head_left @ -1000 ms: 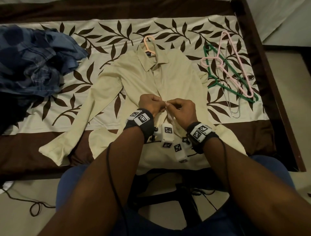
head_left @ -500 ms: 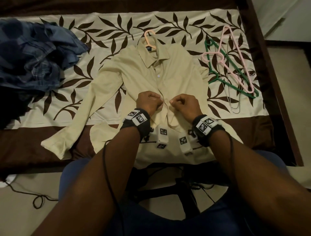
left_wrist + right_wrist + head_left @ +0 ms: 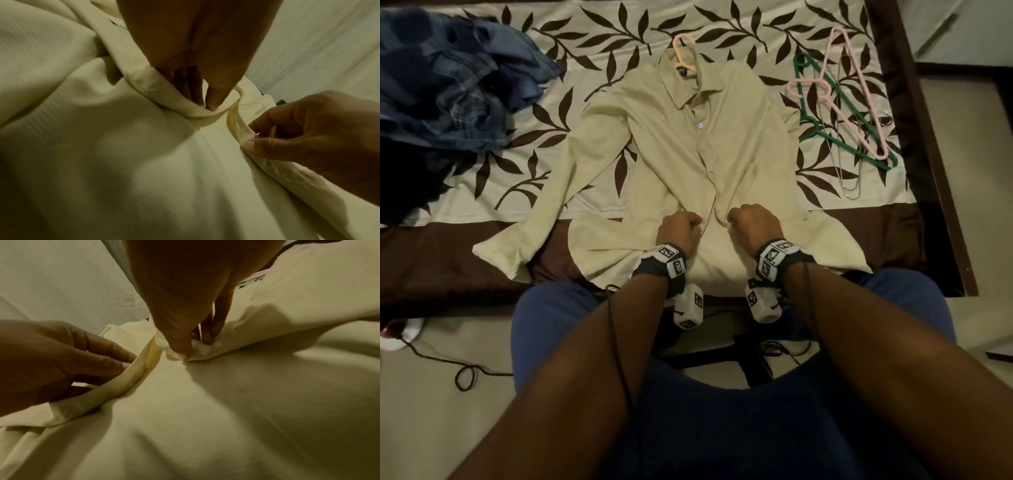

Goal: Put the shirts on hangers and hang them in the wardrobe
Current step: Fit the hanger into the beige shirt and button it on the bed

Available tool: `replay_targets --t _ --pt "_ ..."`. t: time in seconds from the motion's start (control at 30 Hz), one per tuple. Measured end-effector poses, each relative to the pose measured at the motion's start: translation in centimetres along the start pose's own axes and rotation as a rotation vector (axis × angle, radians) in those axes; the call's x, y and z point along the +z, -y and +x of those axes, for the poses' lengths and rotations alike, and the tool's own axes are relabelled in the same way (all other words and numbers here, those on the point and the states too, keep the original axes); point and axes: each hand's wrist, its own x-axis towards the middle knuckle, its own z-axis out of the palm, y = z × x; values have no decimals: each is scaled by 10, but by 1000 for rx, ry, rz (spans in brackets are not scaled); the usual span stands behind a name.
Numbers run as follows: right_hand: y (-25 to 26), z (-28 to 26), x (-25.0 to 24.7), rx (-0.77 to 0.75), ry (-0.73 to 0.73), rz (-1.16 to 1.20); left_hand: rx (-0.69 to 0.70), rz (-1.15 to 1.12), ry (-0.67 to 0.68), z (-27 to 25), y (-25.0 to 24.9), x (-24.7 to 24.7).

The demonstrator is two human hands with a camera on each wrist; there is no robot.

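A cream long-sleeved shirt (image 3: 688, 144) lies face up on the bed with a peach hanger (image 3: 681, 51) poking out of its collar. One button near the chest is fastened. My left hand (image 3: 681, 228) pinches the left front edge of the cream shirt (image 3: 174, 97) low on the placket. My right hand (image 3: 751, 226) pinches the right front edge of the same shirt (image 3: 197, 352) beside it. The two hands sit a small gap apart, both with curled fingers.
A heap of blue checked shirts (image 3: 448, 85) lies at the bed's left. Pink (image 3: 839, 89), green (image 3: 835, 113) and wire (image 3: 849, 185) hangers lie at the right. The dark wooden bed frame (image 3: 928, 137) runs along the right side. A cable (image 3: 465, 373) loops on the floor.
Both hands have slid down the shirt front toward me and moved slightly apart, from touching at one spot to holding separate edges lower on the placket.
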Motion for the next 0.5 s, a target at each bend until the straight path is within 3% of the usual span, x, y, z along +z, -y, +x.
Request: replay_targets --t 0.13,0.33,0.5 --pt "2 -1 2 65 -47 101 -14 -14 -46 2 -2 7" --pt "-2 -3 -6 165 -39 461 -81 -78 -47 5 -18 9" --pt "-2 -2 -21 284 -42 745 -100 -205 -152 4 -26 0"
